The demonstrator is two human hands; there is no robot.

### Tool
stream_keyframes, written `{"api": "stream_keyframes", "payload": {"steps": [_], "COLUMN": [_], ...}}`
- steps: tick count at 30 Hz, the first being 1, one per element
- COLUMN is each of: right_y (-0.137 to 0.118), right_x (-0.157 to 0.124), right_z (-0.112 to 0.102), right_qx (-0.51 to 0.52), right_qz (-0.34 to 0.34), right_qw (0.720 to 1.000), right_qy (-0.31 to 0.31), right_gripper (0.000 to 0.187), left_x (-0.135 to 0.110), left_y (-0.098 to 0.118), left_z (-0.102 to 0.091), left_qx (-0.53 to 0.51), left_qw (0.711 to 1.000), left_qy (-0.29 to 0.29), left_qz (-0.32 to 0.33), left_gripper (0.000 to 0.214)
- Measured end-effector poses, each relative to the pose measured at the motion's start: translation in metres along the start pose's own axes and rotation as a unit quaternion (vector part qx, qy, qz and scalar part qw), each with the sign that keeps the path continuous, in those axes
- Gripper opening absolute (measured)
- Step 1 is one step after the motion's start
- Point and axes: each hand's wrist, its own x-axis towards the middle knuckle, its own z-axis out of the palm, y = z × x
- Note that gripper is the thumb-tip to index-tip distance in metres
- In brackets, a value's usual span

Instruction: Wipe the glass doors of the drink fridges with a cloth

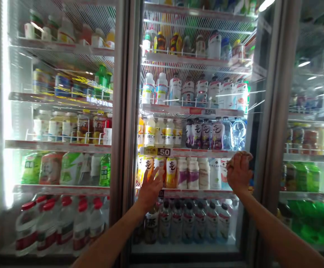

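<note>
I face a lit drinks fridge with its middle section in front of me. My left hand (151, 188) reaches in with fingers stretched and apart, holding nothing, just in front of the yellow and orange bottles (171, 171) on the second shelf from the bottom. My right hand (238, 172) is at the right end of that shelf, back toward me, fingers curled near white bottles (215, 173) and the door frame (258, 156). What those fingers grip is hidden.
Shelves above carry white, purple-labelled (197, 133) and clear water bottles. A price rail (163, 151) reads 5.0. The bottom shelf holds dark-capped bottles (190, 223). The left fridge section (64, 149) sits behind glass with red-capped water bottles (47, 227); another glass door (307, 149) is at right.
</note>
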Motion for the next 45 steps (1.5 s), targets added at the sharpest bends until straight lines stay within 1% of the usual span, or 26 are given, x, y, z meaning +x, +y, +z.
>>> {"api": "stream_keyframes", "payload": {"steps": [2, 5, 7, 9, 10, 11, 13, 14, 15, 16, 17, 19, 20, 22, 24, 26, 27, 29, 30, 33, 35, 36, 38, 40, 43, 45], "right_y": [-0.021, -0.050, -0.053, -0.039, -0.028, -0.016, 0.003, 0.006, 0.005, -0.001, -0.012, -0.043, -0.060, -0.088, -0.099, -0.092, -0.082, -0.056, -0.042, -0.008, 0.000, -0.001, -0.016, -0.044, -0.094, -0.115], "right_x": [-0.015, -0.036, -0.041, -0.036, -0.029, -0.021, -0.003, 0.006, 0.012, 0.015, 0.014, 0.001, -0.010, -0.035, -0.055, -0.061, -0.058, -0.044, -0.034, -0.005, 0.008, 0.012, 0.013, 0.006, -0.012, -0.023], "right_z": [0.003, 0.007, 0.007, 0.004, 0.002, 0.000, -0.003, -0.005, -0.006, -0.006, -0.006, -0.003, -0.002, 0.001, 0.003, 0.002, 0.002, 0.001, 0.000, -0.002, -0.004, -0.004, -0.003, 0.000, 0.004, 0.005], "right_qx": [0.015, 0.034, 0.032, 0.024, 0.018, 0.010, -0.010, -0.020, -0.027, -0.028, -0.025, -0.007, 0.005, 0.031, 0.054, 0.067, 0.065, 0.043, 0.026, -0.016, -0.022, -0.020, -0.012, 0.001, 0.030, 0.047], "right_qz": [-0.024, -0.116, -0.160, -0.187, -0.182, -0.159, -0.067, -0.016, 0.021, 0.035, 0.027, -0.045, -0.104, -0.233, -0.331, -0.375, -0.375, -0.337, -0.301, -0.144, -0.056, -0.029, -0.020, -0.060, -0.191, -0.262], "right_qw": [1.000, 0.993, 0.987, 0.982, 0.983, 0.987, 0.998, 0.999, 0.999, 0.999, 0.999, 0.999, 0.994, 0.972, 0.942, 0.924, 0.924, 0.940, 0.953, 0.989, 0.998, 0.999, 1.000, 0.998, 0.981, 0.964], "right_qy": [0.008, 0.008, 0.008, -0.006, -0.014, -0.019, -0.020, -0.019, -0.021, -0.024, -0.024, -0.017, -0.014, -0.015, -0.025, -0.030, -0.029, -0.023, -0.018, -0.001, 0.006, 0.009, 0.013, 0.019, 0.013, 0.016], "right_gripper": [0.057, 0.058, 0.056, 0.051, 0.050, 0.049, 0.050, 0.051, 0.052, 0.053, 0.054, 0.053, 0.051, 0.047, 0.044, 0.043, 0.042, 0.041, 0.042, 0.046, 0.048, 0.049, 0.052, 0.054, 0.053, 0.049], "left_x": [0.001, 0.004, 0.006, 0.007, 0.008, 0.008, 0.009, 0.009, 0.010, 0.011, 0.012, 0.014, 0.015, 0.016, 0.014, 0.012, 0.010, 0.007, 0.006, 0.004, 0.005, 0.005, 0.004, 0.004, 0.003, 0.004], "left_y": [0.000, -0.003, -0.005, -0.007, -0.008, -0.008, -0.008, -0.007, -0.005, -0.004, -0.002, 0.001, 0.002, 0.002, -0.001, -0.007, -0.010, -0.015, -0.016, -0.018, -0.017, -0.017, -0.016, -0.016, -0.017, -0.019], "left_z": [-0.002, -0.007, -0.011, -0.015, -0.017, -0.018, -0.021, -0.021, -0.020, -0.019, -0.018, -0.015, -0.014, -0.013, -0.014, -0.017, -0.019, -0.020, -0.021, -0.020, -0.019, -0.018, -0.017, -0.017, -0.016, -0.018], "left_qx": [-0.011, -0.015, -0.017, -0.022, -0.025, -0.027, -0.030, -0.032, -0.035, -0.037, -0.039, -0.041, -0.042, -0.042, -0.037, -0.029, -0.025, -0.019, -0.017, -0.009, -0.006, -0.005, -0.004, -0.005, -0.011, -0.013], "left_qw": [1.000, 1.000, 0.999, 0.998, 0.998, 0.998, 0.998, 0.998, 0.998, 0.998, 0.997, 0.997, 0.996, 0.996, 0.996, 0.997, 0.997, 0.997, 0.997, 0.996, 0.996, 0.996, 0.997, 0.997, 0.996, 0.995], "left_qy": [-0.006, -0.006, 0.014, 0.035, 0.038, 0.037, 0.031, 0.028, 0.028, 0.030, 0.034, 0.044, 0.048, 0.051, 0.048, 0.045, 0.045, 0.044, 0.044, 0.052, 0.059, 0.059, 0.052, 0.044, 0.039, 0.040], "left_qz": [-0.001, 0.017, 0.030, 0.037, 0.039, 0.041, 0.041, 0.042, 0.043, 0.045, 0.048, 0.056, 0.058, 0.063, 0.062, 0.060, 0.059, 0.060, 0.062, 0.067, 0.064, 0.062, 0.058, 0.062, 0.075, 0.086], "left_gripper": [0.018, 0.017, 0.018, 0.021, 0.022, 0.023, 0.026, 0.026, 0.027, 0.028, 0.028, 0.028, 0.027, 0.027, 0.028, 0.028, 0.028, 0.029, 0.030, 0.032, 0.032, 0.032, 0.031, 0.030, 0.026, 0.025]}}
